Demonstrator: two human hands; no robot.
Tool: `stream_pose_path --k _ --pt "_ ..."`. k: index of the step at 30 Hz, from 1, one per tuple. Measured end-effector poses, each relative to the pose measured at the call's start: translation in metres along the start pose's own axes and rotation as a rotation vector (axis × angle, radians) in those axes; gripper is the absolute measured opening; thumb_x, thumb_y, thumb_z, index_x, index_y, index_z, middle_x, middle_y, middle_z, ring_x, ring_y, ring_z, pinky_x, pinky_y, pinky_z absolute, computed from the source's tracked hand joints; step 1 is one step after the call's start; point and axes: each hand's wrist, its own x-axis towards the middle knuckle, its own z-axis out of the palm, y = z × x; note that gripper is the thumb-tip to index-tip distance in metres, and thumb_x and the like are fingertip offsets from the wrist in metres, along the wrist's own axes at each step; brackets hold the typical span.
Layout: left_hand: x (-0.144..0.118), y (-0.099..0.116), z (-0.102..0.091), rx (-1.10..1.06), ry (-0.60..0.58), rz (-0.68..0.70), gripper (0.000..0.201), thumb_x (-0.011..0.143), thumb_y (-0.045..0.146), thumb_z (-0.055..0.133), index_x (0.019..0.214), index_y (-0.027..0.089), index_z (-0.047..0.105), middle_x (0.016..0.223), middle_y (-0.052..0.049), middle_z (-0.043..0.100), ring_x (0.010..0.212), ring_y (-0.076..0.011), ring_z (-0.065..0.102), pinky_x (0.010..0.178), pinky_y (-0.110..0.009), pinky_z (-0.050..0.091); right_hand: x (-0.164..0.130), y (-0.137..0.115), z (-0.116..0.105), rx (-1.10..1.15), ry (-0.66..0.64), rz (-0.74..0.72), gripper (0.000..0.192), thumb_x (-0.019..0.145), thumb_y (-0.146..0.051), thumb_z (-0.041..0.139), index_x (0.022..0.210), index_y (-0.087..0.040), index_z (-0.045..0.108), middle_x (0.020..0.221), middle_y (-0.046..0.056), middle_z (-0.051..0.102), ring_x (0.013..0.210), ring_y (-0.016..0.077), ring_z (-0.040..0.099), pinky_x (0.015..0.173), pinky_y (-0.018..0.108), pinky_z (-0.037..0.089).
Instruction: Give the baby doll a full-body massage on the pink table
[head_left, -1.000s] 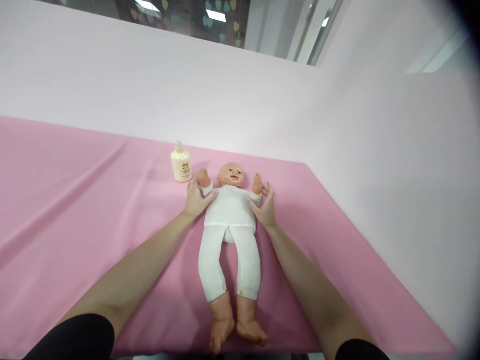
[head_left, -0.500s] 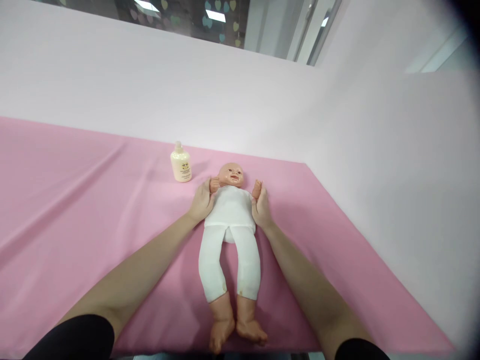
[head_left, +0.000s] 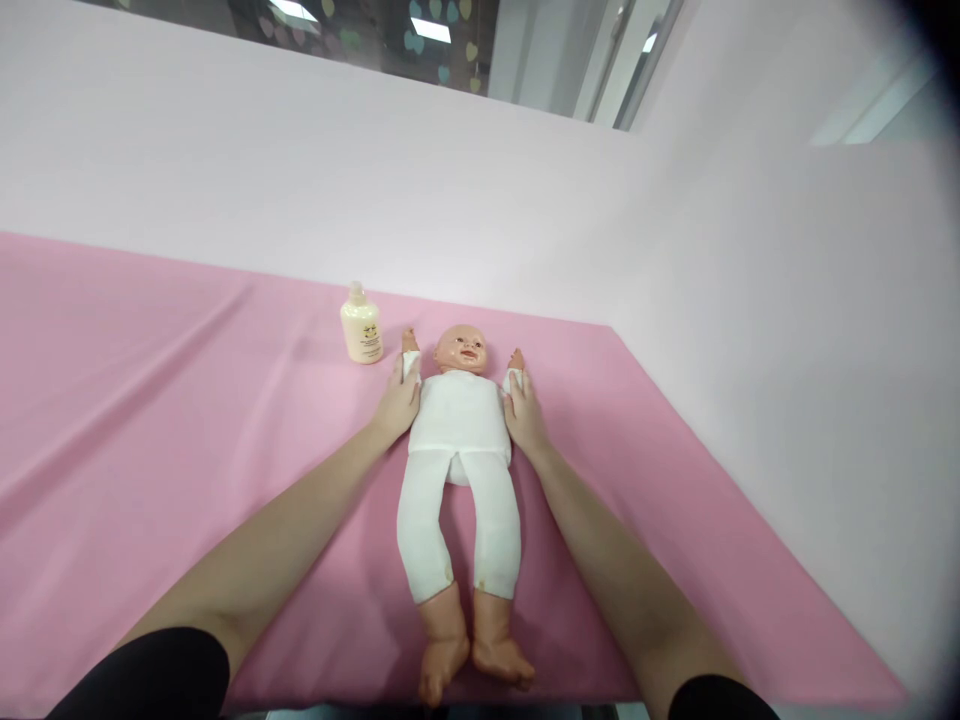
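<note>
pink cloth (head_left: 150,400) under pale pink walls. left hand (head_left: 399,402) and right hand (head_left: 523,412) clasp the doll (head_left: 459,420) arms, fingers closed; bottle (head_left: 361,325) just beyond left fingertips, label unreadable.

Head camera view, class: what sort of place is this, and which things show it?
Probably a baby-care practice room: a baby doll in white lies on a pink cloth-covered table, both hands at its arms, beside a cream bottle.
</note>
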Motion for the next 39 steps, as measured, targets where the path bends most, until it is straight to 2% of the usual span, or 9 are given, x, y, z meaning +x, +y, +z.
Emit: stream_pose_path --k 7,12,17,22,25,29,32,34,39 --pt "0.003 0.004 -0.007 0.163 -0.081 -0.028 0.05 0.095 0.029 0.03 0.141 0.018 0.043 0.141 -0.019 0.048 0.129 -0.0355 0.047 0.105 -0.062 0.033 0.002 0.007 0.004 0.01 -0.01 0.028 0.047 0.094 -0.032 0.037 0.136 -0.014 0.049 0.145 0.017 0.042 0.138 0.0285 0.037 0.111 0.05 0.037" --pt "0.004 0.005 -0.01 0.186 -0.095 -0.091 0.047 0.093 0.031 0.035 0.138 0.021 0.047 0.129 -0.016 0.058 0.121 -0.0344 0.054 0.104 -0.061 0.033 0.004 0.008 0.003 0.068 0.002 0.051 0.044 0.09 -0.029 0.043 0.131 -0.017 0.053 0.138 0.016 0.048 0.132 0.0288 0.043 0.109 0.051 0.038" --pt "0.002 0.0 -0.007 -0.072 0.031 -0.07 0.065 0.086 0.027 0.049 0.147 0.019 0.029 0.136 -0.017 0.048 0.121 -0.0301 0.053 0.102 -0.049 0.042 0.001 -0.004 -0.006 0.167 0.204 -0.041 0.06 0.084 -0.021 0.051 0.141 -0.021 0.036 0.136 0.014 0.045 0.13 0.0267 0.041 0.11 0.05 0.037" --pt "-0.002 0.005 -0.008 -0.234 0.181 0.162 0.087 0.081 0.034 0.058 0.15 0.018 0.009 0.141 -0.018 0.04 0.123 -0.0268 0.049 0.101 -0.045 0.044 -0.004 -0.02 -0.013 0.336 0.385 -0.132 0.088 0.078 -0.028 0.065 0.148 -0.022 0.012 0.145 0.019 0.031 0.11 0.0233 0.055 0.094 0.042 0.049" --pt "-0.006 0.012 -0.013 -0.18 0.2 0.318 0.084 0.076 0.04 0.065 0.146 0.019 0.022 0.131 -0.015 0.049 0.112 -0.0252 0.055 0.098 -0.045 0.044 -0.009 -0.026 -0.013 0.366 0.356 -0.213 0.086 0.077 -0.03 0.068 0.146 -0.024 0.018 0.141 0.017 0.038 0.097 0.0199 0.058 0.092 0.041 0.05" --pt "-0.009 0.018 -0.016 -0.038 0.074 0.48 0.051 0.078 0.043 0.064 0.121 0.02 0.053 0.105 -0.008 0.064 0.101 -0.0254 0.058 0.103 -0.048 0.038 -0.013 -0.029 -0.015 0.313 0.273 -0.327 0.079 0.079 -0.032 0.066 0.145 -0.026 0.024 0.131 0.013 0.049 0.098 0.0214 0.058 0.095 0.044 0.049" --pt "-0.009 0.019 -0.015 -0.021 0.028 0.444 0.05 0.081 0.043 0.06 0.124 0.02 0.052 0.107 -0.009 0.065 0.102 -0.0264 0.058 0.099 -0.046 0.041 -0.013 -0.026 -0.014 0.272 0.219 -0.36 0.073 0.085 -0.032 0.059 0.147 -0.026 0.019 0.134 0.014 0.048 0.106 0.0231 0.057 0.098 0.046 0.048" --pt "-0.008 0.018 -0.012 -0.012 0.065 0.379 0.056 0.085 0.041 0.054 0.133 0.016 0.044 0.118 -0.013 0.062 0.11 -0.0286 0.056 0.1 -0.048 0.041 -0.011 -0.023 -0.011 0.246 0.214 -0.34 0.07 0.089 -0.033 0.054 0.148 -0.023 0.017 0.139 0.016 0.044 0.119 0.0257 0.052 0.101 0.048 0.046" --pt "-0.003 0.013 -0.004 0.035 0.14 0.199 0.064 0.093 0.036 0.035 0.146 0.004 0.022 0.141 -0.024 0.044 0.129 -0.0343 0.044 0.105 -0.053 0.036 -0.004 -0.018 -0.003 0.134 0.217 -0.2 0.065 0.095 -0.028 0.036 0.151 -0.016 0.005 0.153 0.019 0.027 0.144 0.0276 0.024 0.114 0.053 0.031"
